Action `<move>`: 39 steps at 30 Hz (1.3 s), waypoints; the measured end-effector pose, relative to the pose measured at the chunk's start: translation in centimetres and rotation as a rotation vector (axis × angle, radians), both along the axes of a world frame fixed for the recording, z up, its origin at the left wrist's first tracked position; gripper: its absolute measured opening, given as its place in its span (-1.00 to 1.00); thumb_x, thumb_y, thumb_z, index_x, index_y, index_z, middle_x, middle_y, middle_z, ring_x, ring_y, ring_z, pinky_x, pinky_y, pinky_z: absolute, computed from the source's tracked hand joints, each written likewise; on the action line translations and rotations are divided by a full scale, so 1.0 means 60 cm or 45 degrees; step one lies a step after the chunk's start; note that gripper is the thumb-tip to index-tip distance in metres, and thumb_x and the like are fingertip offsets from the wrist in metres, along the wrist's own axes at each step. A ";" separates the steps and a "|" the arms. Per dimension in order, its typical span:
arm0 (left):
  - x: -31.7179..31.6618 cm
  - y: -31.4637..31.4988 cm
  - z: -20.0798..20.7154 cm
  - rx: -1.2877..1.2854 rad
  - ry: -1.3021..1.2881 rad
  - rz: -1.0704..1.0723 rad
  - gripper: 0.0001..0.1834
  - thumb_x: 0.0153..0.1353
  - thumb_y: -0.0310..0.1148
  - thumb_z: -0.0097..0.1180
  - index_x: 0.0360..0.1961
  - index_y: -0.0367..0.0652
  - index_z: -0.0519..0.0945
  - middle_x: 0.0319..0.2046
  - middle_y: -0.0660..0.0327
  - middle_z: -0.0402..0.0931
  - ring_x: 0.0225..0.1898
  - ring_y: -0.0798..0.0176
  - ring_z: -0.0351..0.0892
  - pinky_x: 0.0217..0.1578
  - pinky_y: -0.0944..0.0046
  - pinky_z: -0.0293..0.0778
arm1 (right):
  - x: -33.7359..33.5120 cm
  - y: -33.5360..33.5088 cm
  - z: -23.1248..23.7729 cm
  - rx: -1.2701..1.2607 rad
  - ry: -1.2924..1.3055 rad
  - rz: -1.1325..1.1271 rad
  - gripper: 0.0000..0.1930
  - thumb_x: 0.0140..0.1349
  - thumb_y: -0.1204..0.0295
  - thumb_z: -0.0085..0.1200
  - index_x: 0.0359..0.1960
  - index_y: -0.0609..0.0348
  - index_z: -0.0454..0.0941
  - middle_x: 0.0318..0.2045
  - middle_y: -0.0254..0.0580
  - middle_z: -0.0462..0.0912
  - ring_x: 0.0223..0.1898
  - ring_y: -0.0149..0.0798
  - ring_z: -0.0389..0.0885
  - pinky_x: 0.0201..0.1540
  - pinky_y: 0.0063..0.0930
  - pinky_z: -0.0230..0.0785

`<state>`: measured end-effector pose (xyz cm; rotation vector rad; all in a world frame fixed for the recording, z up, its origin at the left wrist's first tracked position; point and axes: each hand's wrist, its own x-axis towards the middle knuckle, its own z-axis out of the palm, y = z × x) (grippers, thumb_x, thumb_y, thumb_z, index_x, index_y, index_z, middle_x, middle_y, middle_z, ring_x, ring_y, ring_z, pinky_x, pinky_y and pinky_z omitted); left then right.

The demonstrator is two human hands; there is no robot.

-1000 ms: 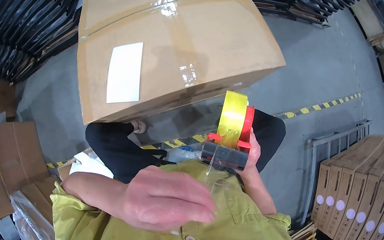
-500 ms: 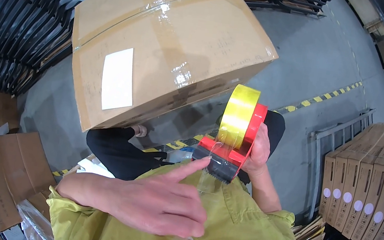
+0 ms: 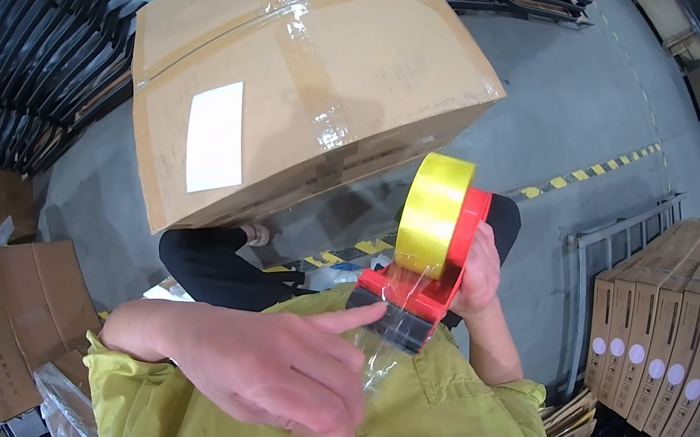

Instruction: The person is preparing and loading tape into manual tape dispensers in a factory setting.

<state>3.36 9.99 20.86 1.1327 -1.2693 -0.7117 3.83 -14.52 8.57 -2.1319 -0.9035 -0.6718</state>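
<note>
Clasped in my right hand (image 3: 479, 274) is a red tape dispenser (image 3: 476, 205) carrying a roll of yellow-looking packing tape (image 3: 432, 217). My left hand (image 3: 277, 375) has its index finger stretched to the dispenser's black front part (image 3: 406, 328). Its other fingers are curled closed on a clear tape strip (image 3: 382, 370) running down from the dispenser. The strip's loose end shows below that hand; the thumb is hidden. Beyond both hands stands a large cardboard box (image 3: 374, 59), taped along its seam, with a white sheet (image 3: 217, 137) on top.
Stacked black metal frames (image 3: 37, 72) line the left side. Opened cardboard boxes (image 3: 41, 290) lie at lower left. Several upright flat cartons (image 3: 671, 312) stand at right beside a grey metal rack (image 3: 581, 280). Yellow-black tape (image 3: 592, 171) marks the grey floor.
My left hand has shifted slightly down, drawing more clear tape from the dispenser. The dispenser has tilted a little in my right hand.
</note>
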 end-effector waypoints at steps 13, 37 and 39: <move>-0.020 0.011 -0.009 -0.072 0.138 0.322 -0.85 0.02 -0.57 0.08 -0.34 -0.20 0.58 -0.39 0.25 0.49 -0.41 0.24 0.46 0.24 -0.08 -0.27 | -0.004 0.008 -0.018 0.225 0.414 0.163 -0.52 -0.26 0.38 0.31 -0.24 0.34 0.48 -0.29 -0.07 0.55 -0.27 -0.05 0.51 -0.17 -0.31 0.31; -0.061 -0.014 -0.001 -0.018 -0.483 0.503 -0.82 0.05 -0.41 0.09 -0.30 -0.19 0.61 -0.36 0.22 0.55 -0.37 0.29 0.55 -0.27 0.30 0.54 | -0.008 0.031 -0.025 0.250 0.407 0.209 -0.51 -0.25 0.33 0.28 -0.27 0.37 0.44 -0.35 -0.01 0.53 -0.31 0.01 0.50 -0.19 -0.29 0.30; -0.055 -0.014 0.000 -0.030 -0.459 0.454 -0.83 0.05 -0.41 0.09 -0.31 -0.18 0.61 -0.38 0.22 0.56 -0.38 0.30 0.55 -0.17 0.22 0.49 | -0.008 0.031 -0.024 0.243 0.363 0.205 -0.49 -0.25 0.31 0.29 -0.26 0.38 0.43 -0.35 -0.02 0.53 -0.32 0.01 0.50 -0.19 -0.27 0.30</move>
